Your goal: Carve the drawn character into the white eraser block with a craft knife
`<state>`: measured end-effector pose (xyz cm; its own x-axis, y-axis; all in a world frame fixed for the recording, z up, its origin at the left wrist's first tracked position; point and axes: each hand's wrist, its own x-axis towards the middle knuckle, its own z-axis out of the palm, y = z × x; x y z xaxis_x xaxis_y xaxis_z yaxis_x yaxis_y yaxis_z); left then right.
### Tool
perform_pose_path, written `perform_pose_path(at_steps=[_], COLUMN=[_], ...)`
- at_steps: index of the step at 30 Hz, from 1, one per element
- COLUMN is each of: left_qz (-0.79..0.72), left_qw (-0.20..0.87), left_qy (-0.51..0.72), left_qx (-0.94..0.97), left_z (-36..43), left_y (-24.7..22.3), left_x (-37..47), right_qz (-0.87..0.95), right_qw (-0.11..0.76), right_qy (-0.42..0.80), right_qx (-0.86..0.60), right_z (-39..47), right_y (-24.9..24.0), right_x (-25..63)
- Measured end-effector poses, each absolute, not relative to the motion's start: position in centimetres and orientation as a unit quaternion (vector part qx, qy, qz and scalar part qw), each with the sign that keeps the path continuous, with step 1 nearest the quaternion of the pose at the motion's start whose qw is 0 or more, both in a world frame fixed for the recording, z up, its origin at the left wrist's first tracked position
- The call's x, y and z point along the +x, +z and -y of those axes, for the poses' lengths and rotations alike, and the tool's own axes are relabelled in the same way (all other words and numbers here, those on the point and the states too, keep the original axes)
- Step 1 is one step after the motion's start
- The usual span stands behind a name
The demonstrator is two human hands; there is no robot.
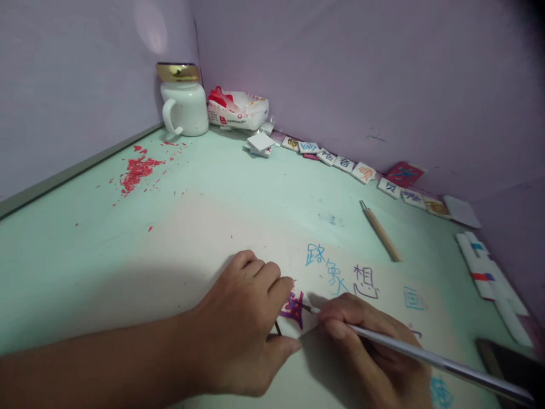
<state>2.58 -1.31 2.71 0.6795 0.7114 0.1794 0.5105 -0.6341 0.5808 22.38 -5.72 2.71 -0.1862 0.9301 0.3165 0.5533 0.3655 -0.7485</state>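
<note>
My left hand (242, 329) is closed at the near middle of the table, its fingers and thumb on the edges of a small white tile (309, 328). The tile carries a character in red and purple; its left part is hidden under my fingers. From the right, my right hand (374, 343) grips a slim paintbrush (430, 355) with a silvery handle. The dark brush tip touches the right side of the character or sits just over it. A short dark line shows beside my left thumb; what it is I cannot tell.
A wooden-handled carving tool (380, 232) lies beyond my right hand. Marked tiles (344, 163) line the back wall. White markers (477, 267) and a dark flat object (508, 363) are at right. At back left stand a lidded mug (187, 108), a tissue pack (244, 111) and red shavings (138, 173).
</note>
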Motion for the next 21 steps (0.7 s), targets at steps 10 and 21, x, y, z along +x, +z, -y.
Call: perform_pose_path(at_steps=[10, 21], left_qz=[-0.344, -0.316], left_qw=[0.216, 0.228], left_qy=[0.223, 0.274], left_qx=[0.886, 0.879], left_z=[1.5, 1.5], left_y=[2.3, 3.6], left_x=[2.5, 1.7], right_qz=[0.696, 0.651], right_qw=[0.44, 0.461], right_qy=[0.193, 0.201], right_qx=[-0.534, -0.569], right_z=[6.2, 6.6], right_y=[2.6, 2.6], right_x=[22.6, 22.2])
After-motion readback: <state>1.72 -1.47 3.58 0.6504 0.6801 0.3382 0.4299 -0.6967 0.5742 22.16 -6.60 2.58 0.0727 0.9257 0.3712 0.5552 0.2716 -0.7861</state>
